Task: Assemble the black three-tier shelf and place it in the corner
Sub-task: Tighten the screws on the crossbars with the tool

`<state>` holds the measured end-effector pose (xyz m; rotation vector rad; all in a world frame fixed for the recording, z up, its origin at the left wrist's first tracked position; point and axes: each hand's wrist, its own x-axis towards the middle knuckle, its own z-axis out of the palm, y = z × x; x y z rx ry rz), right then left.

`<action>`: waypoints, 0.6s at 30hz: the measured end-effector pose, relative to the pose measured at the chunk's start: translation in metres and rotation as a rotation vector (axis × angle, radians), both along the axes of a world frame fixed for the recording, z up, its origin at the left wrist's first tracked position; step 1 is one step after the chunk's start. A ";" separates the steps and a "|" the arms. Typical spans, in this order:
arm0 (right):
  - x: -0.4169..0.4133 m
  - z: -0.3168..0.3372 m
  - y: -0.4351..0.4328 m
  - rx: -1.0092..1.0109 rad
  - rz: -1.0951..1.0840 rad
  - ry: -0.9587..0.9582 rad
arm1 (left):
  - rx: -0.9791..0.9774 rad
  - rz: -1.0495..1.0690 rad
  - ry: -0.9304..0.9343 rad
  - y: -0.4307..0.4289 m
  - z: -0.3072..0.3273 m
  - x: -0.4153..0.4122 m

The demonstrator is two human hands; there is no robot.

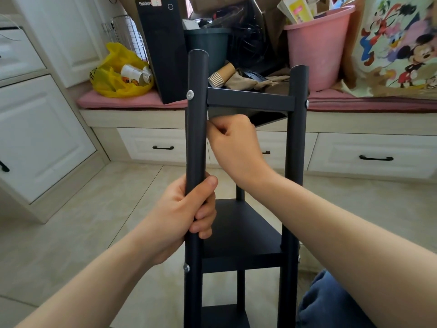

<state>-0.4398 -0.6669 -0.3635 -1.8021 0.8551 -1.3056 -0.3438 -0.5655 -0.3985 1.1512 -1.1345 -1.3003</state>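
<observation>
The black three-tier shelf [246, 235] stands upright right in front of me on the tiled floor, with round black poles and silver screw heads. My left hand [186, 214] grips the near left pole [196, 129] about halfway up. My right hand [233, 138] is curled just under the top tier [250, 100], against the inner side of that left pole; what its fingers pinch is hidden. The middle tier and part of the bottom tier show below.
A window bench with a pink cushion [123, 100] carries a yellow bag, a black computer case [163, 48], a dark bin, paper cups and a pink bucket [319, 46]. White drawers [369, 152] and cabinets [40, 138] line the walls. My blue-clad knee [331, 301] is at lower right.
</observation>
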 end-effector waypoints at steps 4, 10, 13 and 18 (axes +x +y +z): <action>0.007 -0.004 0.000 -0.014 -0.009 -0.004 | 0.002 0.009 -0.001 -0.001 0.000 0.002; 0.016 -0.008 -0.004 -0.036 -0.027 0.019 | 0.005 0.020 -0.005 0.000 -0.004 0.009; 0.019 -0.010 -0.005 -0.009 -0.013 0.005 | 0.012 0.019 0.003 0.001 -0.005 0.014; 0.026 -0.010 -0.004 -0.006 0.001 -0.037 | 0.010 0.013 0.018 0.001 -0.006 0.018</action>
